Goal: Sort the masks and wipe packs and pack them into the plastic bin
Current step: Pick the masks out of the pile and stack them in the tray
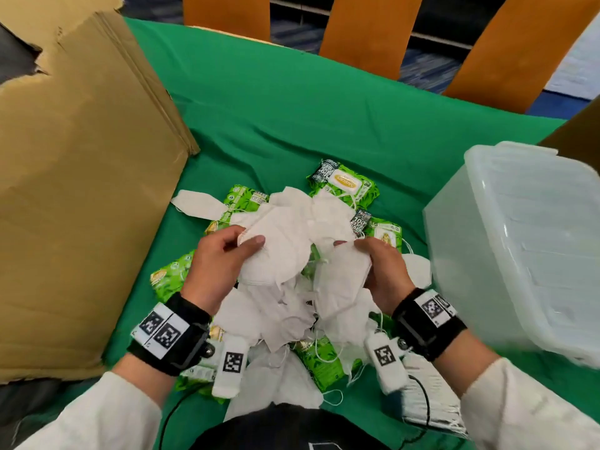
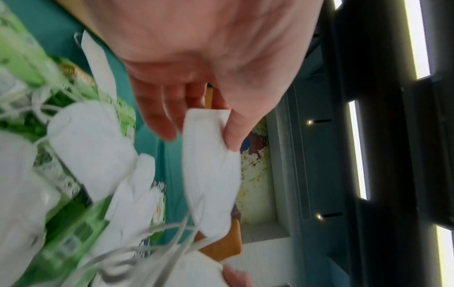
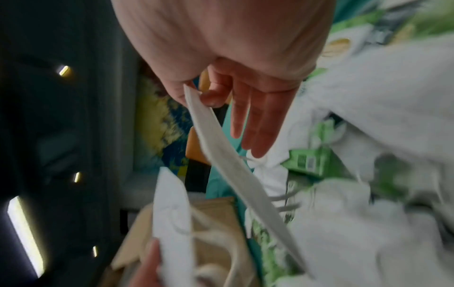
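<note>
A heap of white folded masks [image 1: 285, 306] lies over several green wipe packs [image 1: 344, 183] on the green cloth. My left hand [image 1: 224, 254] pinches one white mask [image 1: 276, 251] between thumb and fingers, lifted above the heap; the left wrist view shows that mask [image 2: 211, 165] hanging with its ear loops trailing. My right hand [image 1: 376, 264] pinches another mask [image 1: 341, 280] by its edge, seen edge-on in the right wrist view [image 3: 228, 159]. The clear plastic bin [image 1: 519, 241] stands tilted at the right.
A large flattened cardboard box [image 1: 81, 177] leans at the left. Orange chair backs [image 1: 363, 30] line the far table edge. A bare stretch of green tablecloth [image 1: 292, 108] lies beyond the heap. A black cable [image 1: 422, 404] runs near my right sleeve.
</note>
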Demonstrator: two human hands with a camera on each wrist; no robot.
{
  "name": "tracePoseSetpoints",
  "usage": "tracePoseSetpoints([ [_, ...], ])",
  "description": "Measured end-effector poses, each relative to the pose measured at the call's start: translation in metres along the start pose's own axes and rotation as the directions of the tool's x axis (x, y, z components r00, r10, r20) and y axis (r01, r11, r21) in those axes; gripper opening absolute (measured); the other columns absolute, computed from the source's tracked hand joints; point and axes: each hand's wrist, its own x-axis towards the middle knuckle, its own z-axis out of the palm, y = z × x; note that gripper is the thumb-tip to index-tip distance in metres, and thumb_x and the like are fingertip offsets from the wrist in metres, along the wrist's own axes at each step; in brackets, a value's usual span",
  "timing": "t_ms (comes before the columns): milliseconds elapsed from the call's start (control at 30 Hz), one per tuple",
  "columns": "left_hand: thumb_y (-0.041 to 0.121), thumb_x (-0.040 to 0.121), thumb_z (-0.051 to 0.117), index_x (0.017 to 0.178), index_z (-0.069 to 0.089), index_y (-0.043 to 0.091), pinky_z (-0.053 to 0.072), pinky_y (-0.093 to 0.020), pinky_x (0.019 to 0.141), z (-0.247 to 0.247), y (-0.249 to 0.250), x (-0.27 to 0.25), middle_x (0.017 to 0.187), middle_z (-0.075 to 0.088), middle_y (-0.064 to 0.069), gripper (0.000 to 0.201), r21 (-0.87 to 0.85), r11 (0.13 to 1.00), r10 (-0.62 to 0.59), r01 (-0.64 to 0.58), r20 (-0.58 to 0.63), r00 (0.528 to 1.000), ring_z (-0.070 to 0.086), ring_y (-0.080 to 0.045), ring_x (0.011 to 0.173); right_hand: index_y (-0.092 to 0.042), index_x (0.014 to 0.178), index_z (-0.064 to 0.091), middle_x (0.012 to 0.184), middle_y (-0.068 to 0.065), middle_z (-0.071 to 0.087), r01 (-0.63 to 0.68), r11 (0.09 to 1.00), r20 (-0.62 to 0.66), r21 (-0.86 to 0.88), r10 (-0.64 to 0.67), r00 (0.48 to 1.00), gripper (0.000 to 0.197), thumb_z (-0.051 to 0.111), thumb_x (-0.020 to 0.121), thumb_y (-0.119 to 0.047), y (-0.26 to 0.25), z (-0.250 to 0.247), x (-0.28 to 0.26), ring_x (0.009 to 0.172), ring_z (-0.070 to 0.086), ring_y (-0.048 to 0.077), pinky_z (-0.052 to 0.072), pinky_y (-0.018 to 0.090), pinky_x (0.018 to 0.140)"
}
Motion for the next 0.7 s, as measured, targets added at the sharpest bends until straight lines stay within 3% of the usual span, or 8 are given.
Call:
tracePoseSetpoints([
  [67,0.009,0.094,0.069,0.087,0.068,0.009,0.049,-0.029,0.068,0.02,-0.002,-0.012,0.082,0.07,0.0,0.007,-0.037,0.999,-0.022,0.023,0.047,0.999,0.062,-0.014,0.075,-0.009,0.125,0.071,0.128,0.016,0.068,-0.147,0.97,0.097,0.191,0.13,0.987,0.052,0.059,0.081,-0.033,0.008,0.0,-0.014,0.123,0.06,0.039,0.043,0.044,0.107],
  [100,0.006,0.095,0.067,0.092,0.069,0.011,0.053,-0.031,0.07,0.028,-0.006,-0.016,0.086,0.073,0.0,0.007,-0.035,0.999,-0.036,0.038,0.065,0.997,0.065,-0.016,0.079,-0.008,0.13,0.068,0.13,0.016,0.067,-0.186,0.952,0.125,0.242,0.16,0.979,0.054,0.053,0.085,-0.033,0.01,0.0,-0.022,0.123,0.06,0.038,0.04,0.046,0.112],
  [133,0.005,0.095,0.067,0.097,0.069,0.013,0.056,-0.037,0.077,0.034,-0.012,-0.02,0.093,0.075,-0.002,0.009,-0.042,0.998,-0.051,0.054,0.083,0.995,0.068,-0.022,0.086,-0.006,0.126,0.07,0.124,0.017,0.069,-0.206,0.936,0.165,0.286,0.163,0.973,0.051,0.047,0.087,-0.031,0.012,0.0,-0.028,0.115,0.064,0.035,0.042,0.044,0.109],
  [233,0.007,0.091,0.067,0.106,0.07,0.02,0.052,-0.054,0.095,0.043,-0.021,-0.028,0.109,0.075,-0.009,0.02,-0.032,0.996,-0.08,0.083,0.087,0.993,0.069,-0.03,0.102,-0.007,0.078,0.075,0.087,0.014,0.065,-0.174,0.909,0.211,0.378,0.099,0.973,0.036,0.045,0.088,-0.025,0.014,0.005,-0.051,0.08,0.063,0.029,0.047,0.038,0.084],
  [367,0.001,0.095,0.064,0.104,0.069,0.022,0.054,-0.049,0.091,0.043,-0.02,-0.033,0.104,0.076,0.001,0.023,-0.035,0.998,-0.056,0.058,0.063,0.996,0.069,-0.02,0.096,-0.014,0.057,0.067,0.074,0.007,0.059,-0.156,0.876,0.158,0.457,0.093,0.983,0.047,0.041,0.094,-0.026,0.017,-0.003,-0.065,0.067,0.056,0.024,0.045,0.036,0.075],
  [533,0.007,0.095,0.062,0.106,0.052,0.03,0.052,-0.035,0.072,0.045,-0.01,-0.049,0.095,0.074,0.009,0.027,0.329,0.92,0.222,-0.214,0.012,0.975,0.068,-0.013,0.08,0.003,0.095,0.075,0.103,0.019,0.07,-0.015,0.901,-0.016,0.434,0.024,1.0,0.039,0.047,0.08,-0.019,0.023,-0.012,-0.07,0.098,0.062,0.037,0.044,0.045,0.098],
  [600,0.008,0.094,0.059,0.106,0.047,0.029,0.045,-0.036,0.064,0.056,-0.004,-0.062,0.086,0.07,0.009,0.027,0.43,0.834,0.32,-0.346,0.134,0.938,0.062,-0.015,0.069,0.016,0.107,0.068,0.113,0.019,0.073,0.129,0.928,-0.136,0.348,-0.086,0.987,0.045,0.052,0.075,-0.012,0.027,-0.007,-0.071,0.102,0.062,0.033,0.046,0.042,0.094],
  [700,0.023,0.097,0.058,0.103,0.044,0.032,0.042,-0.037,0.059,0.08,-0.001,-0.085,0.077,0.061,0.012,0.017,0.43,0.792,0.272,-0.433,0.387,0.881,0.056,-0.016,0.059,0.012,0.1,0.072,0.113,0.021,0.074,0.252,0.932,-0.235,0.26,-0.192,0.953,0.025,0.053,0.088,0.0,0.029,0.004,-0.077,0.092,0.067,0.026,0.052,0.038,0.084],
])
